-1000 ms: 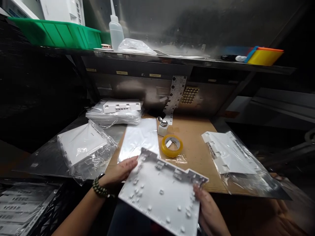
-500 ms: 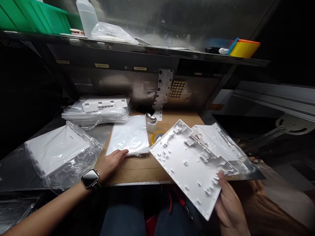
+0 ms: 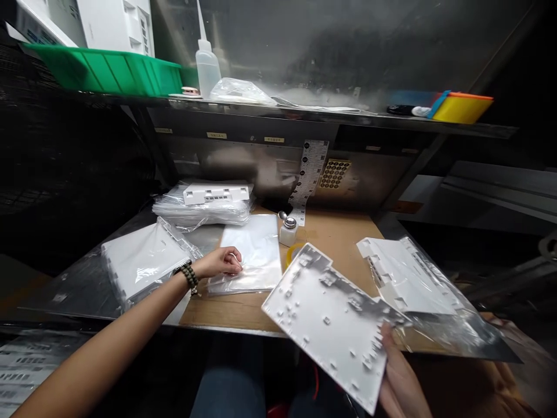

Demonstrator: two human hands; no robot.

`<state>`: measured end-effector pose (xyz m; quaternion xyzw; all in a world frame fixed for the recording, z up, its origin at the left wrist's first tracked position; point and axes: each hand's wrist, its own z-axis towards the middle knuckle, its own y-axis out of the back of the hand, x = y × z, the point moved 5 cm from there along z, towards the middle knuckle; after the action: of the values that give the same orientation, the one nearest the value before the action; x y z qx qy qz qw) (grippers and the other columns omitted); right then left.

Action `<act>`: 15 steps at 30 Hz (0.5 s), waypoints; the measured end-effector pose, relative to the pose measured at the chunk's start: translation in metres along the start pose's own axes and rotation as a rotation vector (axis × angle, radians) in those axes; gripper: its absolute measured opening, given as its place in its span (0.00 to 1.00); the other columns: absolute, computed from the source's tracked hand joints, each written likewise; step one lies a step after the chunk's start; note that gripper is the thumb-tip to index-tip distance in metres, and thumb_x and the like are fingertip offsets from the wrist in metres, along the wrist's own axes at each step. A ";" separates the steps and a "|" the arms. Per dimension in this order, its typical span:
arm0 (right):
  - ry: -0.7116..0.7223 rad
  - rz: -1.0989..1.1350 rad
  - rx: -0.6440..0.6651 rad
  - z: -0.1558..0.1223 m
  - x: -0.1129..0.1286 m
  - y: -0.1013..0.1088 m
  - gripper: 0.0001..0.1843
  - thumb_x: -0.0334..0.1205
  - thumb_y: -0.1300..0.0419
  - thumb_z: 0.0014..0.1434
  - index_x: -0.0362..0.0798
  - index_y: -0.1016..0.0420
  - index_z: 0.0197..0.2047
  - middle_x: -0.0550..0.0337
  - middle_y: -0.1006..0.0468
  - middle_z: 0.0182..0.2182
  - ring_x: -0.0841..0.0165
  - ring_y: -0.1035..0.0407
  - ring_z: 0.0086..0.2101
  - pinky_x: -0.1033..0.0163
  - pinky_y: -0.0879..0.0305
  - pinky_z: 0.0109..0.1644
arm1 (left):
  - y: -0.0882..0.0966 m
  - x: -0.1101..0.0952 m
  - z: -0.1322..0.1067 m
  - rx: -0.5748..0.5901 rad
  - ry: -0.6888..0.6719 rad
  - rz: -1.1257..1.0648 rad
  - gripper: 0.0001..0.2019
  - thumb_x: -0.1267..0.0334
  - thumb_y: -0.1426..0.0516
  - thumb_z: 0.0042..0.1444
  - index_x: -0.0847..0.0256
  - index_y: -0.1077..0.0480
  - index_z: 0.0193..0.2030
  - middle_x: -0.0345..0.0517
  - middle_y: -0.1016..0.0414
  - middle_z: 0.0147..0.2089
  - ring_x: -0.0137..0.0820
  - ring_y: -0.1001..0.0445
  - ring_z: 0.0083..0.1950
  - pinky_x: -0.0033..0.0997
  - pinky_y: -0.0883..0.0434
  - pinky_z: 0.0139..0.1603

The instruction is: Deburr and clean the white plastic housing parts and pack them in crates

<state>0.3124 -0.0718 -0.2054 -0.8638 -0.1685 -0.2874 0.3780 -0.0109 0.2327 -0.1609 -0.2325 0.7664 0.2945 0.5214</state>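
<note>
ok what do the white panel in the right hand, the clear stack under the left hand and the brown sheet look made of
White panel: likely moulded plastic, matte, as its small raised posts look formed in one with it.
Clear stack: probably thin plastic film, glossy, given the wavy highlights.
Brown sheet: seems to be cardboard, dull and tan, though thin wood board isn't ruled out.

Single head-worn view, facing forward and down, workbench (image 3: 76,290) near, shelf (image 3: 261,109) farther back (sides too dark to judge)

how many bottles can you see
2: a squeeze bottle on the shelf, and a small metal-topped bottle on the cardboard. Others may be hidden.
</note>
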 end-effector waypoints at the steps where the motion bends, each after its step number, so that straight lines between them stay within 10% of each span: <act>1: -0.054 -0.015 0.056 0.001 -0.011 -0.010 0.38 0.60 0.31 0.56 0.49 0.28 0.64 0.47 0.18 0.54 0.51 0.24 0.56 0.45 0.24 0.56 | -0.003 0.000 0.000 0.007 -0.014 -0.014 0.24 0.53 0.26 0.41 0.61 0.32 0.37 0.42 0.19 0.31 0.31 0.22 0.30 0.35 0.25 0.36; 10: -0.133 -0.118 0.544 0.012 -0.089 -0.161 0.33 0.61 0.30 0.55 0.43 0.21 0.52 0.46 0.14 0.42 0.51 0.19 0.46 0.48 0.23 0.50 | -0.051 0.000 0.019 0.062 -0.230 0.068 0.11 0.58 0.35 0.61 0.63 0.29 0.39 0.39 0.25 0.34 0.30 0.24 0.34 0.36 0.23 0.39; 15: -0.116 -0.112 0.551 0.022 -0.088 -0.184 0.31 0.60 0.28 0.53 0.42 0.20 0.49 0.48 0.14 0.40 0.53 0.19 0.43 0.50 0.23 0.49 | -0.041 -0.006 0.014 -0.022 -0.331 0.202 0.13 0.54 0.38 0.63 0.63 0.29 0.39 0.38 0.27 0.33 0.30 0.26 0.33 0.34 0.25 0.36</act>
<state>0.1582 0.0596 -0.1700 -0.7328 -0.3092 -0.2013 0.5718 0.0281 0.2131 -0.1683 -0.1083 0.6865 0.3879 0.6054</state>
